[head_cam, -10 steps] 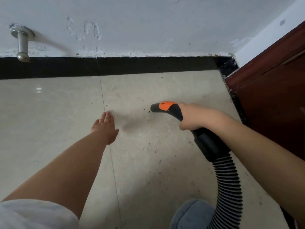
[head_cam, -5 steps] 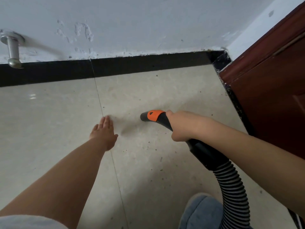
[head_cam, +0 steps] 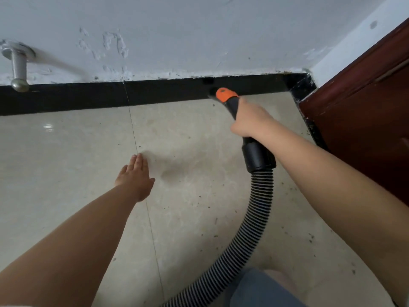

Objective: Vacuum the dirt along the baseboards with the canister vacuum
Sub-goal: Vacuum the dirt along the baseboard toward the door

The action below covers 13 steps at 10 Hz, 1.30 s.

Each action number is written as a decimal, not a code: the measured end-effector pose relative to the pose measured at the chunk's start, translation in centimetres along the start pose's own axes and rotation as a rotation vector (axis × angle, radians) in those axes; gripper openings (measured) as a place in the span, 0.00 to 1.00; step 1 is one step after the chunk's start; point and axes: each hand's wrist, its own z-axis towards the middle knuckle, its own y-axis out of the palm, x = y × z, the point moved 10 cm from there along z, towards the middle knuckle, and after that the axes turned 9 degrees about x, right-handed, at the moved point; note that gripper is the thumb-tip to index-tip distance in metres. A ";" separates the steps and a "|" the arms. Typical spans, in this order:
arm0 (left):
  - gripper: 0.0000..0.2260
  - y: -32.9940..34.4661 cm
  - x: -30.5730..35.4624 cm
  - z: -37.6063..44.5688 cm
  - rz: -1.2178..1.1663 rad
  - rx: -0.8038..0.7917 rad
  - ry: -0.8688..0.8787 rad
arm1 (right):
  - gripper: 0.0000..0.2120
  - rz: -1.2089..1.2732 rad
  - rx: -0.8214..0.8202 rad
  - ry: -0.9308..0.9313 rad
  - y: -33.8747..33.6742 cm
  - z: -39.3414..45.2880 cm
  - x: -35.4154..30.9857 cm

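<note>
Two hands at work, and I place everything against the black baseboard [head_cam: 166, 91] running across the wall's foot. Far to the left, just above it, a metal door stopper [head_cam: 18, 67] juts from the wall. Well short of the baseboard, my left hand [head_cam: 135, 178] lies flat on the tiled floor [head_cam: 66, 162], fingers straight and pressed together, thumb out to the side — a prop for my weight. Further right, my right hand [head_cam: 247, 120] curls round the black vacuum handle [head_cam: 231, 105], whose orange-capped nozzle [head_cam: 223, 94] sits right at the baseboard, close to the corner by the brown door [head_cam: 365, 111]; whether the tip touches, I cannot tell. The ribbed hose [head_cam: 259, 207] trails back from the handle toward my knee [head_cam: 261, 289].

Dark specks [head_cam: 199, 196] are scattered over the floor, well away from the baseboard, and along the door's edge. The risks I see: sweeping too quickly leaves grit in the seam, the hose could drag specks around, and a hard knock could scuff the paint above — or my propping palm could slip on the glossy tile.
</note>
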 end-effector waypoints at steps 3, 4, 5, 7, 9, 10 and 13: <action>0.30 -0.3 0.3 1.0 -0.031 0.015 -0.020 | 0.19 -0.020 -0.174 0.044 0.9 3.1 1.0; 0.29 -0.9 0.2 1.4 -0.040 0.024 -0.020 | 0.17 -0.104 -0.218 -0.025 0.5 1.3 0.1; 0.29 -1.5 0.7 1.8 -0.020 0.039 0.002 | 0.18 -0.191 -0.220 -0.060 1.6 -1.3 1.0; 0.29 -1.5 3.3 2.4 0.006 0.039 0.073 | 0.20 -0.053 -0.195 0.200 2.5 -1.1 9.6; 0.29 -1.2 7.5 2.7 0.015 0.036 0.145 | 0.27 -0.047 -0.107 0.439 0.8 -0.2 19.3; 0.29 -1.4 8.8 3.0 0.017 0.043 0.161 | 0.25 -0.039 -0.145 0.513 0.1 -0.2 22.4; 0.29 -1.3 9.7 3.3 0.048 0.038 0.154 | 0.29 -0.028 -0.201 0.173 2.7 -3.3 14.5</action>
